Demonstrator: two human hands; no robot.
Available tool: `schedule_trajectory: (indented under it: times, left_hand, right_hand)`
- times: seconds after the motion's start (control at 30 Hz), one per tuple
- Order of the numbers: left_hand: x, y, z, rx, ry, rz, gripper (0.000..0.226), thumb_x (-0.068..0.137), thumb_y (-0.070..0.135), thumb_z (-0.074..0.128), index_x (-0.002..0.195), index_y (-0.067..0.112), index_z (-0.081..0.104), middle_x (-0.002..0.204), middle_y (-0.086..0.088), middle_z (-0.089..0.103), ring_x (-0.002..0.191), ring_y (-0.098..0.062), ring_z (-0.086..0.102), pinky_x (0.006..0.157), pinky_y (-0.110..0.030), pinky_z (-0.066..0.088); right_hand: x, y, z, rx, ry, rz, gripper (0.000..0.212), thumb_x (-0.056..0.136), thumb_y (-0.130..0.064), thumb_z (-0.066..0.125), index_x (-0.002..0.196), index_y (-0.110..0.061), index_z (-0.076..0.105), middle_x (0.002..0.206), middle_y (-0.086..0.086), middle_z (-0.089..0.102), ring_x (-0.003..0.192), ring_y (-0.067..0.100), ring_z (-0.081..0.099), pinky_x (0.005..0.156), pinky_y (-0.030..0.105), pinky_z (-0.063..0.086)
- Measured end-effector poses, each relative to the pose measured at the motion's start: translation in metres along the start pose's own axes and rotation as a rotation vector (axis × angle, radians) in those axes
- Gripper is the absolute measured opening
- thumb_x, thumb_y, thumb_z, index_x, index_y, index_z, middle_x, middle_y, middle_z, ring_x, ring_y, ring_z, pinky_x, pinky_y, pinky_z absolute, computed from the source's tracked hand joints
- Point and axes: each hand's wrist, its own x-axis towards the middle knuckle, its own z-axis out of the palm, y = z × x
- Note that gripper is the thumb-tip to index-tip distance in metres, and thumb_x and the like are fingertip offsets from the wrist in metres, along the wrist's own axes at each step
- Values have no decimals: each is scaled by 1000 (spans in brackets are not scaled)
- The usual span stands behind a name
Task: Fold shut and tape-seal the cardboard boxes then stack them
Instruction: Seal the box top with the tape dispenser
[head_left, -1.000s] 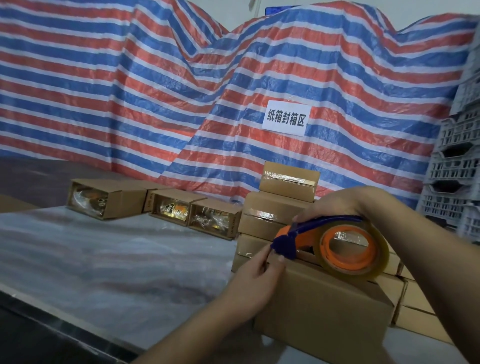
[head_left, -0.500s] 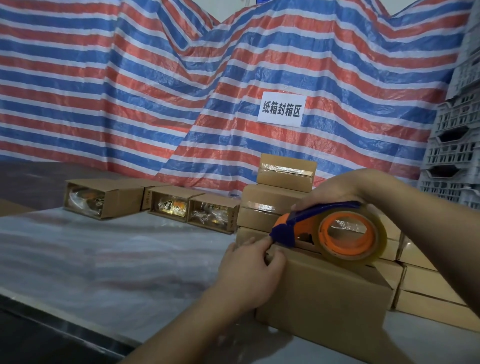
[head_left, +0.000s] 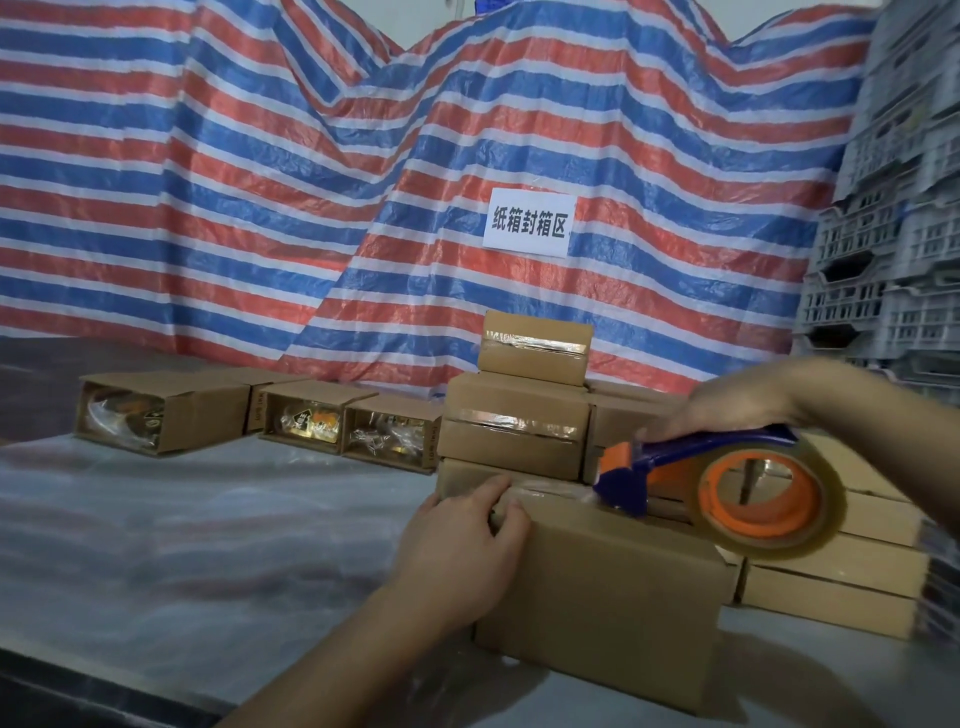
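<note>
A closed cardboard box (head_left: 613, 597) stands on the table in front of me. My left hand (head_left: 462, 540) presses on its top left corner, fingers over the tape's start. My right hand (head_left: 743, 400) grips a blue and orange tape dispenser (head_left: 717, 483) with a clear tape roll, its blade end resting on the box's top. A strip of clear tape runs from my left fingers to the dispenser. Behind stands a stack of taped boxes (head_left: 519, 415). Three open boxes (head_left: 161, 410) with wrapped goods lie on their sides at the back left.
More sealed boxes (head_left: 841, 571) are piled at the right behind the dispenser. A striped tarp (head_left: 311, 182) with a white sign (head_left: 529, 223) hangs behind the table. Grey plastic crates (head_left: 893, 234) are stacked at the far right. The table's front edge (head_left: 104, 670) runs lower left.
The dispenser has slid to the right along the box's top, drawing out tape. My left hand has settled flat on the box's left corner.
</note>
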Motion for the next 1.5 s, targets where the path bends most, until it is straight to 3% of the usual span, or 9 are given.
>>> schedule_trajectory:
  times: [0.17,0.27,0.4,0.77,1.07,1.2,1.27,1.37,1.5]
  left_hand:
    - [5,-1,-5,-126,-83,-31,57,98,52,32,152,35,31,141,3,55,121,-13,52,94,-28,44]
    - [10,9,-12,-111,-110,-5,70,98,52,36,157,31,4,140,7,53,108,1,52,80,-18,43]
    - [18,28,-13,247,-103,278,76,91,75,24,154,33,21,160,9,25,146,-8,22,117,-33,19]
    - [18,25,-9,356,-251,268,87,83,83,20,152,31,30,160,10,27,144,-11,27,115,-32,25]
    - [22,38,-23,401,-352,305,83,86,81,27,155,41,4,161,11,23,146,-12,23,119,-39,16]
    - [28,75,-3,502,-309,411,92,84,84,25,156,29,12,164,5,12,150,-14,10,114,-35,-2]
    - [27,87,11,457,-385,420,93,83,84,26,155,27,16,164,2,15,149,-16,17,116,-36,8]
    - [26,86,20,434,-389,403,88,84,84,25,152,28,27,160,2,28,143,-17,32,112,-37,28]
    - [26,84,17,459,-393,407,90,84,85,21,154,28,23,161,3,25,145,-16,28,113,-36,26]
  right_hand:
    - [3,-9,5,-107,-34,72,54,90,-69,52,108,-19,64,75,-3,74,65,10,69,63,22,53]
    - [4,-6,5,-65,-34,80,56,90,-68,53,116,-19,61,86,1,75,71,13,69,62,22,54]
    - [6,-5,6,-59,-32,71,56,91,-67,52,117,-19,59,80,-1,74,65,11,68,61,22,53]
    - [-21,51,-9,66,-89,36,47,93,-63,47,103,-20,62,69,-2,65,55,12,60,60,21,50]
    - [-18,74,14,73,26,-25,51,93,-65,49,115,-22,65,115,12,71,98,20,70,77,22,54]
    - [-17,75,15,61,56,-78,56,92,-65,52,123,-19,61,117,15,70,101,22,69,96,33,53]
    - [-18,76,16,96,55,-103,55,93,-63,53,127,-20,57,118,15,70,108,28,68,102,39,51]
    - [-19,78,14,135,-14,-97,50,95,-62,50,116,-18,62,95,6,72,85,22,69,84,27,55]
    - [-33,87,-1,174,-94,-99,37,98,-58,43,95,-29,66,66,-7,64,55,7,58,59,17,49]
